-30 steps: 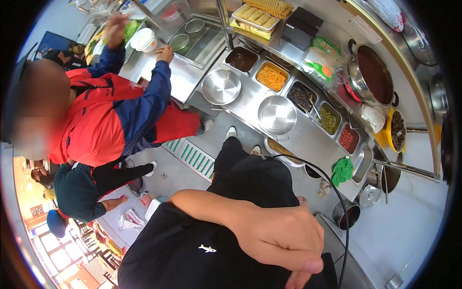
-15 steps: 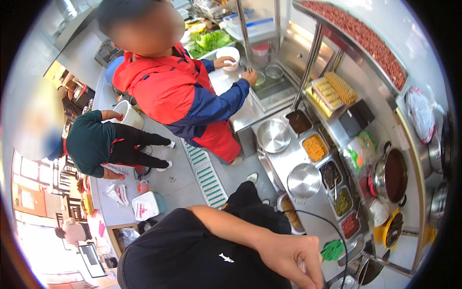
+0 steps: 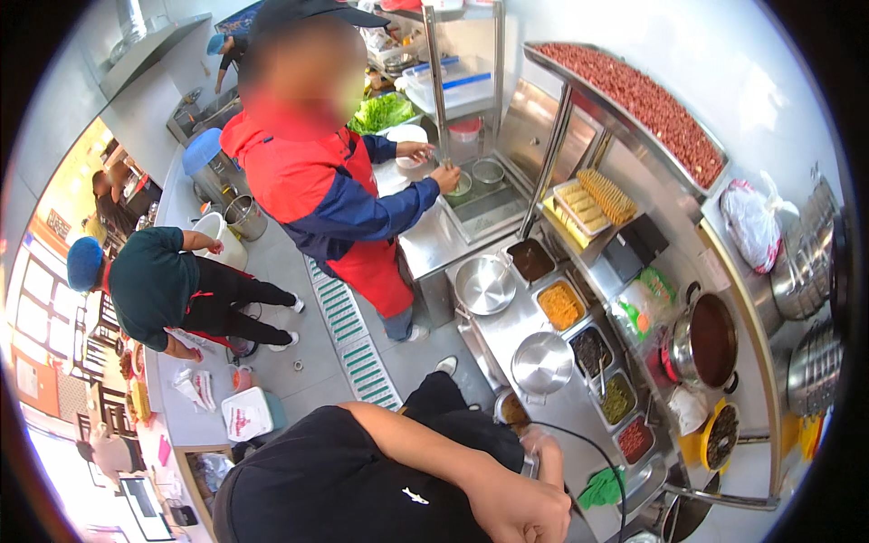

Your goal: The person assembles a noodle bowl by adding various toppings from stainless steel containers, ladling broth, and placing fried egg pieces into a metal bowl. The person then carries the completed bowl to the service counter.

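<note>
- Left hand (image 3: 520, 514), bare, held in front of the wearer's dark shirt (image 3: 317, 471); its fingers curl loosely inward, and whether they enclose anything cannot be told. Clock positions start from this hand, twelve toward the top.
- Right hand (image 3: 548, 457), at about one o'clock, just beside the left and partly hidden; how far it opens, or whether it holds anything, cannot be told.
- One green cloth (image 3: 602, 489) lies nearest, at two o'clock, by the near edge of the steel tabletop (image 3: 579, 412), probably left there for easy reach.
- One black cable (image 3: 624, 507) arcs between hands and cloth.
- Two round steel pans stand on the tabletop: a nearer pan (image 3: 541, 364) at twelve, a farther pan (image 3: 486, 285) between eleven and twelve.
- Five filled trays run from twelve to two: brown sauce (image 3: 529, 260), orange shreds (image 3: 560, 306), dark filling (image 3: 588, 348), green pieces (image 3: 615, 400), red pieces (image 3: 635, 440). The single row seemingly keeps each one reachable.
- One large pot (image 3: 704, 339) stands between one and two.
- Two nearby co-workers: one in red (image 3: 290, 176) at eleven, one in dark green (image 3: 154, 276) at ten.
</note>
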### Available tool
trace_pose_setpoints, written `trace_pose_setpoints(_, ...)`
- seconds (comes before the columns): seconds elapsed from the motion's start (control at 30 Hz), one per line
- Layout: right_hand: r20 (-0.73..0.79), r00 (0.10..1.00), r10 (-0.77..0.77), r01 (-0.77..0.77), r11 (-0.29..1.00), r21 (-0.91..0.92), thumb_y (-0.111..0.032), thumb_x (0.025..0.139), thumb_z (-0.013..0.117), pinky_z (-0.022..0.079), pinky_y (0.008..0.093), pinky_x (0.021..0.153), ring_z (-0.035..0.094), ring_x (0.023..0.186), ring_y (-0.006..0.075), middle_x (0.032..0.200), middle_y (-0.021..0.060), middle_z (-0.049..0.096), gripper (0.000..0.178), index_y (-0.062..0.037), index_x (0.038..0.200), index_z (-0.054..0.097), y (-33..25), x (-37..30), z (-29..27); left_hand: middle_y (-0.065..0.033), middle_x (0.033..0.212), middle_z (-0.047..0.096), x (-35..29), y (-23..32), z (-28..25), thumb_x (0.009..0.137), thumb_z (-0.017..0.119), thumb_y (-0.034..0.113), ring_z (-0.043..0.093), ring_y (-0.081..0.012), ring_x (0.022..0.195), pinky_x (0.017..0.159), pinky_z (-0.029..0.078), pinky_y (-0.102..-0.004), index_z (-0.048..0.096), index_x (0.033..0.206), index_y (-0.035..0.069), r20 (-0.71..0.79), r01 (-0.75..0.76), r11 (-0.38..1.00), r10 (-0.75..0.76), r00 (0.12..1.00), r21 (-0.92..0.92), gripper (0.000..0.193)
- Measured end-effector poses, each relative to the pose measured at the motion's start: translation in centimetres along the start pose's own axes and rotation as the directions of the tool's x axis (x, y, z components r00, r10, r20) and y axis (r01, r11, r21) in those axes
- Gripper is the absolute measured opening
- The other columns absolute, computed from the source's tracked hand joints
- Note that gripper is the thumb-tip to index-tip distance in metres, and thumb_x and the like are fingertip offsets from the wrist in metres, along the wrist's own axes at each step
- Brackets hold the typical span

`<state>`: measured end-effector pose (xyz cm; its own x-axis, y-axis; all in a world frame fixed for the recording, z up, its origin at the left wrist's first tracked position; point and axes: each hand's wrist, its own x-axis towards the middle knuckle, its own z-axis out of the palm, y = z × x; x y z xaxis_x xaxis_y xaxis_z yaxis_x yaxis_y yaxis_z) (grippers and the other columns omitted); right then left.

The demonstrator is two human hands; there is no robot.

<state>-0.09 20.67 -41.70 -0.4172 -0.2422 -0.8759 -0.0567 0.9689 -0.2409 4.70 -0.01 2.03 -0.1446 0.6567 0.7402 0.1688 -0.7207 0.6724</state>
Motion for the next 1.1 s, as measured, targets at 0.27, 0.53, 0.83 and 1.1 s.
trace_pose_setpoints(0.27,-0.257,0.864,0.433,-0.239,0.802,0.547,-0.036,0.096,0.057,0.052,0.0478,0.095,0.067,0.113,0.0366,0.107,0.0192,0.074,0.038,-0.0036,0.107,0.072,6.3,-4.9,8.6,-0.0186,0.134,0.063,-1.0,0.8,-0.3,0.099,0.07,0.022,0.056,-0.0374,0.128,0.105,0.044,-0.0474,0.066,0.131,0.003,-0.018,0.061,0.994,-0.062,0.998,-0.088,0.038)
trace_pose_setpoints(0.53,-0.202,0.939,0.28,-0.227,0.942,0.249,-0.032,0.097,0.057,0.051,0.0437,0.087,0.064,0.1,0.0301,0.103,0.013,0.071,0.035,-0.0048,0.113,0.072,16.5,-8.2,29.9,-0.018,0.161,0.039,-1.1,-1.2,1.3,0.101,0.063,0.041,0.033,-0.0429,0.149,0.118,0.026,-0.0598,0.041,0.155,0.006,0.31,0.192,0.972,-0.144,0.94,-0.132,0.067)
trace_pose_setpoints(0.83,-0.497,0.847,0.186,-0.145,0.982,0.119,-0.024,0.1,0.055,0.051,0.0406,0.072,0.061,0.079,0.024,0.093,0.0058,0.068,0.031,-0.0051,0.119,0.071,16.8,-2.0,37.1,-0.0138,0.164,0.035,3.2,-2.8,1.5,0.107,0.049,0.04,0.028,-0.045,0.151,0.117,0.021,-0.0673,0.034,0.159,0.008,0.539,0.165,0.919,0.059,0.84,-0.359,0.063)
trace_pose_setpoints(1.1,0.133,0.84,0.526,-0.161,0.007,0.987,-0.018,0.096,0.054,0.05,0.0384,0.067,0.065,0.08,0.0267,0.093,0.0155,0.068,0.031,-0.0052,0.122,0.067,11.5,-4.2,25.2,-0.0167,0.163,0.037,0.4,-4.5,0.4,0.105,0.055,0.042,0.03,-0.0421,0.151,0.118,0.025,-0.0599,0.041,0.155,0.005,0.465,0.253,0.909,-0.076,0.882,-0.331,0.064)
